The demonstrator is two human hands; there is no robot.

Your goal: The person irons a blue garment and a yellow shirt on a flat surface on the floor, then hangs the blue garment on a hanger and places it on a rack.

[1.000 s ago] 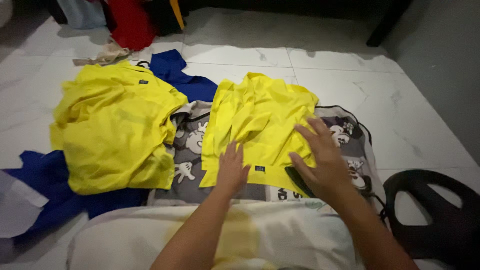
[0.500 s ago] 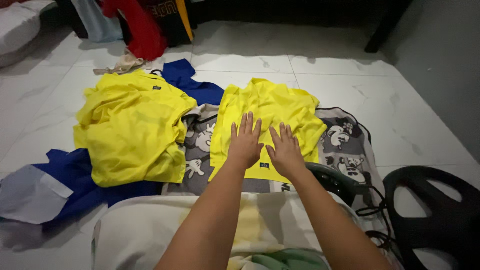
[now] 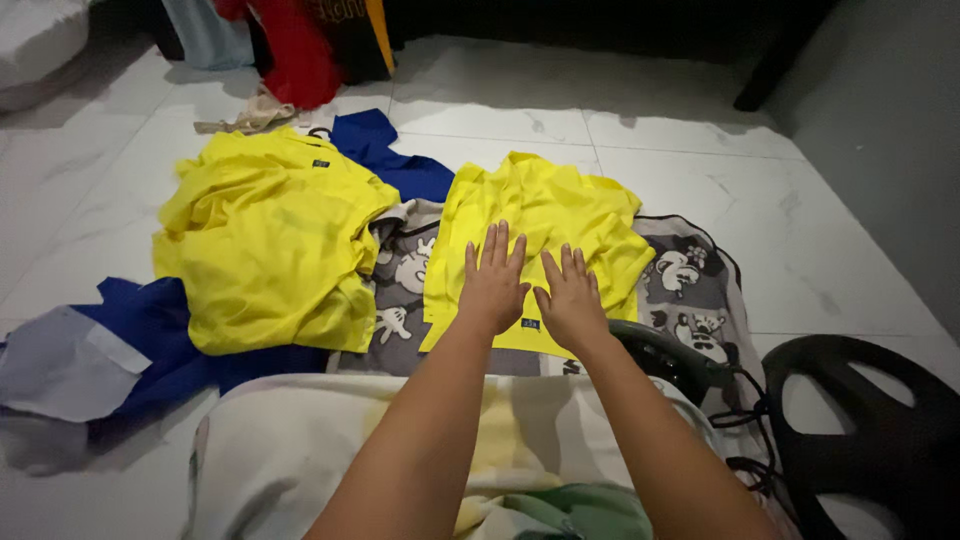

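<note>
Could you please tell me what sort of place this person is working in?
Most likely a room in a home, with laundry handled on the floor. Both hands, left hand and right hand, lie flat on a yellow shirt spread over a cartoon-print blanket on white marble-look floor tiles.

The hands, left (image 3: 492, 282) and right (image 3: 570, 300), lie flat on the yellow shirt (image 3: 540, 225) and cover its lower middle. That shirt hides much of the grey cartoon blanket (image 3: 690, 285) beneath it. The yellow pile (image 3: 265, 245) covers most of the blue cloth (image 3: 150, 335). The red garment (image 3: 290, 50) is cut off by the top edge, and the black plastic seat (image 3: 880, 430) by the right and bottom edges. The small tag (image 3: 529, 323) is too small to tell.
</note>
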